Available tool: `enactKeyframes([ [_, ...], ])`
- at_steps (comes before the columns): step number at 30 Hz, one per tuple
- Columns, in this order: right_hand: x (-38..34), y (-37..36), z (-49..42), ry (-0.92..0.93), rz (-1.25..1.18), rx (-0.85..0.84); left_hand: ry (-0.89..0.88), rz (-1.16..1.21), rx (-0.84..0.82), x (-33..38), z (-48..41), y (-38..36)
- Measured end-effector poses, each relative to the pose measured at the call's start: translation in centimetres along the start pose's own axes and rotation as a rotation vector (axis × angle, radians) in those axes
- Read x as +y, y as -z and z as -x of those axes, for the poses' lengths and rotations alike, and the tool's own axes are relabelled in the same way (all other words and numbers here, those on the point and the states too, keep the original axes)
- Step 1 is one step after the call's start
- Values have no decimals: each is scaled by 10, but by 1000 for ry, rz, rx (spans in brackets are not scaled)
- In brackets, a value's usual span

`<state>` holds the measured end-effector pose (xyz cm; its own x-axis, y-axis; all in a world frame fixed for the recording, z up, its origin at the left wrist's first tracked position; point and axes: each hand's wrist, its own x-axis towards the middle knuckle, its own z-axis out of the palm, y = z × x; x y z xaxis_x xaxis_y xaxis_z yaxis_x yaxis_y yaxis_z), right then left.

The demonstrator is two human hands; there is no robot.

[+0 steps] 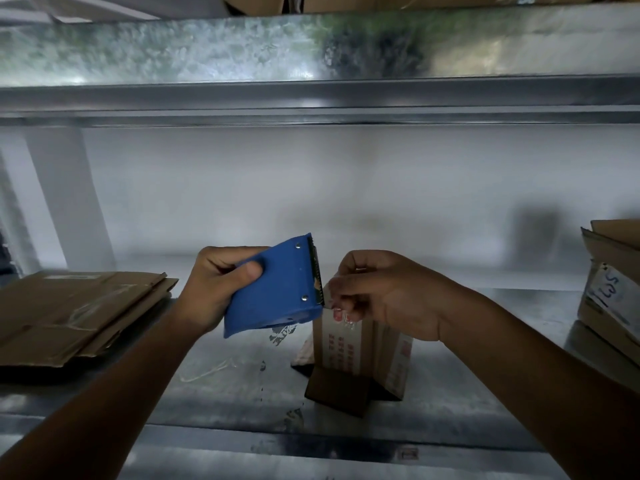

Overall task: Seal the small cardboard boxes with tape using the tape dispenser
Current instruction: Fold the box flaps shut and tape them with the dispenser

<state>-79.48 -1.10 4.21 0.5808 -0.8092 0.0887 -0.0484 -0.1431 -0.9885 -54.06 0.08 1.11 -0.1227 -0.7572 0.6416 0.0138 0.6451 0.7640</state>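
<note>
Setting: galvanised metal shelf (pixel 221 386) against a white back wall, with an upper shelf (pixel 173 53) overhead; dim light.
Head view, left side: stack of flattened cardboard (pixel 69 313) lying flat on the shelf, well apart from the work.
Head view, right edge: larger cartons (pixel 609 289), one with a handwritten label.
Small cardboard box (pixel 349 355): stands on the shelf at centre, near-side flaps (pixel 337 393) splayed open toward the camera; printed red text on its face.
Tape dispenser (pixel 277 289): blue, held in the air just left of the box top, serrated blade (pixel 317 271) turned toward the box.
Left hand (pixel 214 285): curled round the dispenser body, thumb pressed on its flat side.
Right hand (pixel 391 292): fingers bent at the box top, apparently pinching the clear tape end (pixel 343 317) beside the blade; the film itself is barely visible.
Handling, box: likely light and thin-walled; dents under a squeeze and tips easily, so steady it by its top edges.
Handling, tape: limp, sticky, folds onto itself; keep it taut.
Handling, dispenser: rigid; grip the body, clear of the teeth.
</note>
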Motion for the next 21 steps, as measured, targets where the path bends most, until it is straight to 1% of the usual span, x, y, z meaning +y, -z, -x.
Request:
enactKeyframes([
  [4,0,-4,4,-9,75,104,-19,-77,-35,8,-2,5],
  [7,-1,-6,6,-35,160,149,-40,-118,-85,10,-5,5],
  [11,-5,-1,10,-35,70,217,-66,-149,-110,18,-12,3],
  [13,-5,-4,13,-30,61,250,-74,-206,-141,21,-18,1],
  [15,-5,2,19,-28,72,324,-88,-281,-162,24,-24,5],
  [17,-6,26,32,-7,1,507,-76,-341,-111,32,-25,22],
  [19,-10,58,52,25,-162,705,-77,-383,-5,39,-22,51],
  [20,-9,67,61,39,-216,738,-75,-378,41,45,-20,59],
  [21,-8,67,66,45,-231,713,-99,-359,71,41,-21,67],
])
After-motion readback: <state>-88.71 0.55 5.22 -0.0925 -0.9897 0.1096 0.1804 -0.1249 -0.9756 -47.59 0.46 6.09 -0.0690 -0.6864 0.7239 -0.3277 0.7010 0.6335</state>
